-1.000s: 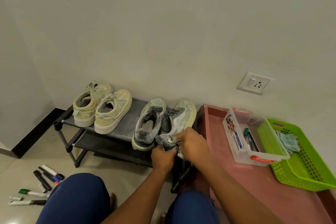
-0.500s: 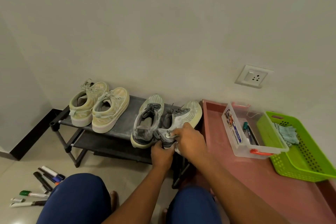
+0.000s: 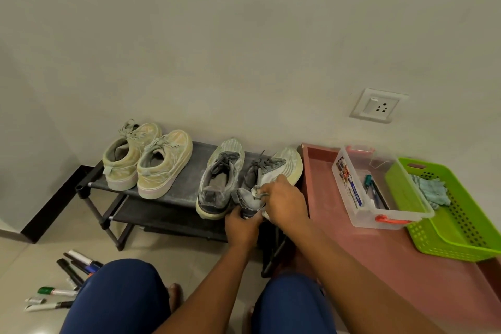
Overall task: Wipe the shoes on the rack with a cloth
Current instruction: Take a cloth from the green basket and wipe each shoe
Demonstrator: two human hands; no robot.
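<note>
A low black shoe rack (image 3: 184, 187) stands against the wall with two pairs on its top shelf. A cream pair (image 3: 147, 160) sits at the left. A grey pair sits at the right: its left shoe (image 3: 219, 176) rests flat, and its right shoe (image 3: 273, 171) is turned a little. My left hand (image 3: 242, 225) grips the heel of that right grey shoe. My right hand (image 3: 284, 203) holds a pale cloth (image 3: 257, 191) bunched against the shoe's heel and side. Most of the cloth is hidden under my fingers.
A pink tray (image 3: 379, 266) lies right of the rack, holding a clear box (image 3: 360, 192) with pens and a green basket (image 3: 466, 225) with another cloth (image 3: 431, 192). Several markers (image 3: 67, 279) lie on the floor at left. My knees fill the bottom of the view.
My right hand with the cloth has slid slightly up along the right grey shoe's side. The shoe's toe has swung a little to the right. My left hand stays on the heel.
</note>
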